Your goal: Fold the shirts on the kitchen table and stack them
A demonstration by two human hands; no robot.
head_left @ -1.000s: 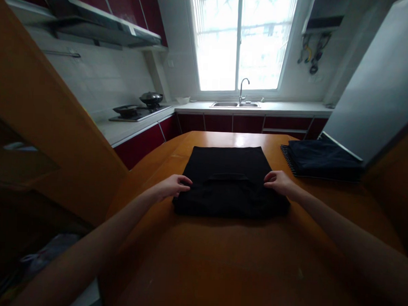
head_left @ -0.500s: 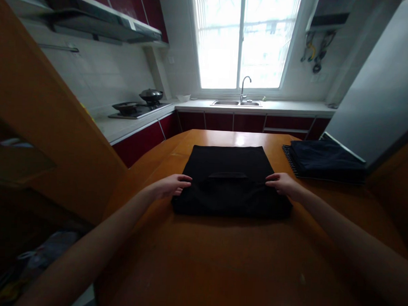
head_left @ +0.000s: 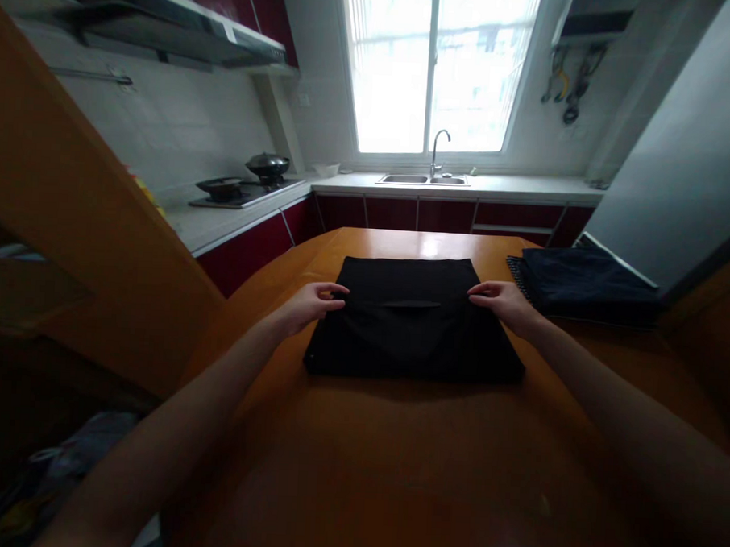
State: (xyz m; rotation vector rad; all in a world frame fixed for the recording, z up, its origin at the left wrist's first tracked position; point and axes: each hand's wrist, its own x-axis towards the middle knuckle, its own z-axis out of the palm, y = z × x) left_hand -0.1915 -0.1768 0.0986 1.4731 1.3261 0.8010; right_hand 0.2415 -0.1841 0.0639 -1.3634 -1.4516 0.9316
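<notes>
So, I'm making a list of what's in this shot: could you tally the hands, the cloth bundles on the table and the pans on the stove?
Hands: 2 (left hand, right hand)
Cloth bundles: 2 (black cloth, dark blue pile)
Pans: 2 (lidded pan, flatter pan)
Total: 6

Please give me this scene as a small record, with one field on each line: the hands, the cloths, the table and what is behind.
left hand: left hand, fingers at the left edge of the black cloth; grip hard to tell
right hand: right hand, fingers at the right edge of the same cloth; grip hard to tell
black cloth: flat, folded, on the table
other cloth: folded dark blue cloth, to the right
table: brown, shiny
behind: sink, tap, window
</notes>
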